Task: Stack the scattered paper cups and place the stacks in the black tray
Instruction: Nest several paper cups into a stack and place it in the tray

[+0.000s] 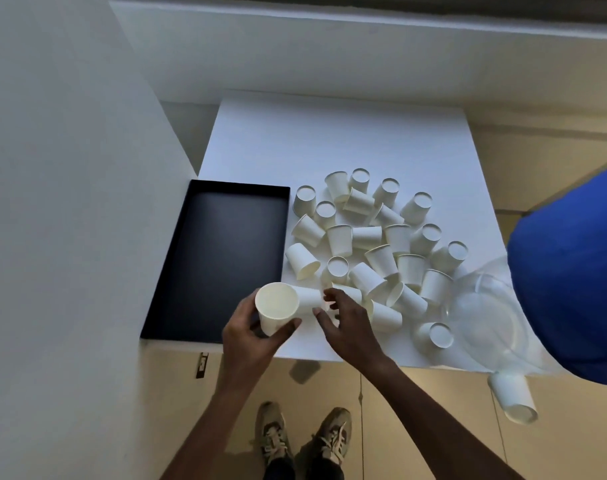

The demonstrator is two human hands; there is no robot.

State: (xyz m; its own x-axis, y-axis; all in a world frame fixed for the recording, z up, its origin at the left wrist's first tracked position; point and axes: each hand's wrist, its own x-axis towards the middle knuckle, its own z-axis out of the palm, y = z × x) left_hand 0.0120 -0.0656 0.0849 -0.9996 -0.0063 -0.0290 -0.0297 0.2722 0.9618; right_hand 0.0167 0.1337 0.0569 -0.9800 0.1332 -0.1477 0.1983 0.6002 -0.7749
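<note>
Left fingers [288,327]: curled round one upright paper cup [277,306], thumb on the near wall, mouth facing the camera.
Left hand [250,337]: held over the table's near edge, just beside the tray's near right corner.
Right fingertips [329,295]: loosely spread at the end of a lying cup [309,297], which lay just behind the held one. Could not tell whether they had closed on it.
Right hand [350,327]: at the near edge of the pile.
Pile [374,237]: a couple of dozen loose cups on the white table [329,140], right of the tray, some on their sides, some rim down. No stack seen anywhere.
Stray cup [513,398]: below the table's near right corner, apparently on the floor.
Black tray [219,258]: held nothing.
Progress: judged barely begun. First pairing in hand; all stacking and every tray placement left.
Other: clear plastic bag [485,317] and a blue shape [572,271] at the right.
Writing: cups plain. A small dark tag [202,364] below the table edge, too small to read.
</note>
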